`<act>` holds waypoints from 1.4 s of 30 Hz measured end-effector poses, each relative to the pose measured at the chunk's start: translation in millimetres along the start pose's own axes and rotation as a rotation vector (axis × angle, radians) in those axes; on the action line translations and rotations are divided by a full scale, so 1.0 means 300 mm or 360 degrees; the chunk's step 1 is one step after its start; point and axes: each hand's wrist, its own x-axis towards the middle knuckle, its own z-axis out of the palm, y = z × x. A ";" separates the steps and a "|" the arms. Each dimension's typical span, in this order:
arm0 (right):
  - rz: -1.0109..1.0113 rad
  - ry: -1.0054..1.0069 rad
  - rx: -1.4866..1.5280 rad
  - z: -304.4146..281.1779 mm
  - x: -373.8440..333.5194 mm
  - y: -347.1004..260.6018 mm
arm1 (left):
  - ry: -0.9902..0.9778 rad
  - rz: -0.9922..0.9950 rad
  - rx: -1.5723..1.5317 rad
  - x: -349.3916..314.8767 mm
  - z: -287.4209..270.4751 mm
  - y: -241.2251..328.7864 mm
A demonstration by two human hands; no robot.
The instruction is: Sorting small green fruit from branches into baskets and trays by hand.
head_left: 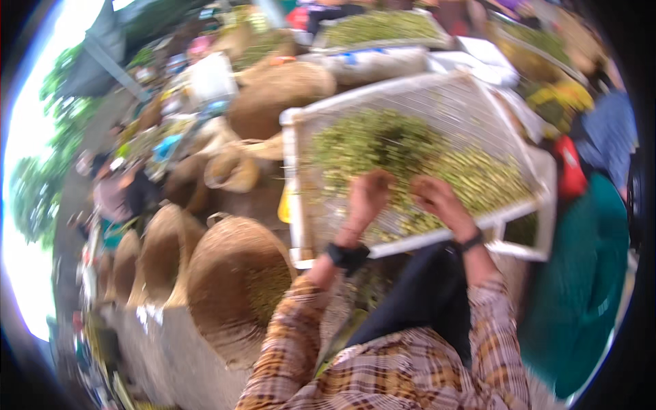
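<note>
A white-framed mesh tray (296, 205) lies tilted in front of me, with small plant pieces spread across it. A darker green heap (383, 137) sits toward the back left, and paler yellow-green pieces (478, 179) cover the right side. My left hand (370, 195) is over the near edge of the green heap, its fingers curled in. Close by on its right, my right hand (435, 197) hovers at the border of the paler pieces, its fingers bent inward too. Motion blur hides whatever the fingertips hold.
At the left stands a large woven basket (229, 273) with some greenish bits inside, and more baskets (164, 249) line up beyond it. A round brown basket (280, 96) is behind the tray. Another loaded tray (383, 31) lies farther back. Green cloth (581, 287) is at my right.
</note>
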 end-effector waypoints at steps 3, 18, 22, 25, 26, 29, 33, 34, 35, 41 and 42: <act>-0.0252 -0.0292 -0.0226 -0.051 0.034 0.012 | 0.0134 -0.0198 0.0456 0.010 0.016 0.160; -0.0207 -0.0211 0.0509 -0.108 -0.035 0.012 | -0.0048 -0.0742 -0.0625 -0.020 0.078 0.263; -0.0214 -0.0196 0.0417 -0.052 -0.071 0.012 | -0.0077 -0.0780 -0.0719 -0.036 0.127 0.269; -0.0276 -0.0217 0.0257 -0.038 -0.088 -0.002 | -0.0101 -0.0737 -0.0646 -0.044 0.143 0.266; -0.0405 -0.0230 0.0204 -0.027 -0.092 -0.007 | -0.0108 -0.0713 -0.0596 -0.045 0.146 0.265; -0.0426 -0.0218 0.0106 -0.024 -0.110 -0.002 | -0.0054 -0.0678 -0.0515 -0.047 0.144 0.254; -0.0292 -0.0369 0.0219 -0.013 -0.167 0.010 | 0.0039 -0.0621 -0.0449 -0.050 0.104 0.263; -0.0274 -0.0331 0.0233 -0.004 -0.168 0.015 | 0.0012 -0.0605 -0.0442 -0.056 0.106 0.272; -0.0257 -0.0294 0.0247 0.009 -0.163 0.019 | -0.0016 -0.0589 -0.0434 -0.061 0.112 0.281; -0.0334 -0.0244 0.0210 0.035 -0.142 0.030 | -0.0043 -0.0591 -0.0322 -0.104 0.171 0.290; -0.0362 -0.0297 0.0132 0.032 -0.148 0.021 | -0.0036 -0.0580 -0.0291 -0.103 0.157 0.295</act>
